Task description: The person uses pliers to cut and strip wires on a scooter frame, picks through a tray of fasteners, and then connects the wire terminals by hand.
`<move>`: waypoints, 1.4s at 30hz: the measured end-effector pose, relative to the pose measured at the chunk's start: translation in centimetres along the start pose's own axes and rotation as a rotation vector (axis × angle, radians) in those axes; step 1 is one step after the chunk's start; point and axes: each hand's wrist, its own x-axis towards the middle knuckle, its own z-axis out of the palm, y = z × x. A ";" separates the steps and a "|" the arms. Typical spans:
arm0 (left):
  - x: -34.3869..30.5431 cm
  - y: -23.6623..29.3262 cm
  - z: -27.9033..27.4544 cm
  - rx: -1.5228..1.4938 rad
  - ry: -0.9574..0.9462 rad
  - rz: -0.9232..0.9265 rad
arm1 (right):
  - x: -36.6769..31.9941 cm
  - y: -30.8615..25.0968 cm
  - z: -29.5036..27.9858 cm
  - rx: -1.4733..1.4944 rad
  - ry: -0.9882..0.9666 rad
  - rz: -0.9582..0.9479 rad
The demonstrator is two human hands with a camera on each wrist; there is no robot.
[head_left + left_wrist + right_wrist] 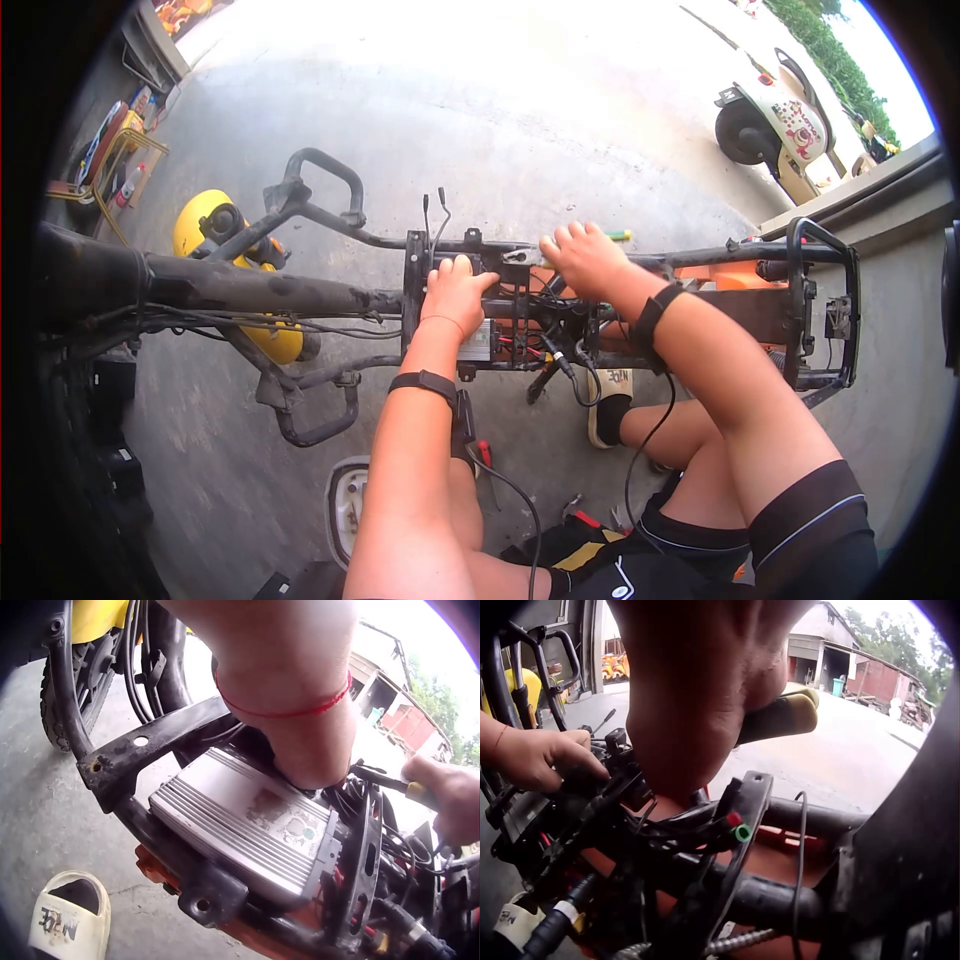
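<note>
My right hand point(585, 260) grips a pair of pliers by its black and yellow-green handles point(780, 720). The metal head of the pliers point(520, 257) points left, over the far rail of a black vehicle frame point(690, 260). Just left of that head is my left hand point(457, 298), its thumb towards the pliers and its fingertips down by the far rail. I cannot tell whether those fingers hold anything. Below the left wrist sits a silver finned metal box point(244, 821). Black cables and connectors point(560, 360) crowd the frame beside it.
A yellow fender point(205, 225) is at the frame's left end. Red-handled tools point(585, 518) and a white tray point(350, 500) lie on the floor near the person's legs. A white scooter point(790, 125) stands at the far right. A slipper point(71, 919) shows beneath the frame.
</note>
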 end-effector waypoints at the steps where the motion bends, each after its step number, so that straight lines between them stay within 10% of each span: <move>1: 0.0 0.0 0.1 0.001 -0.006 -0.005 | -0.6 -0.7 -0.3 0.036 -0.025 0.056; 18: 2.3 -1.7 0.0 -0.288 -0.069 -0.170 | 0.5 -14.2 -2.1 0.713 -0.148 0.861; 22: 2.3 -2.9 -0.3 -0.623 0.172 -0.204 | -1.2 -11.8 -3.8 0.889 -0.220 0.858; 38: 5.1 2.1 0.2 0.317 0.012 -0.132 | -25.5 -5.3 -14.7 1.348 -0.393 0.658; 42: 5.2 3.3 0.7 0.381 -0.033 -0.161 | -24.6 -4.9 -15.1 1.267 -0.118 0.401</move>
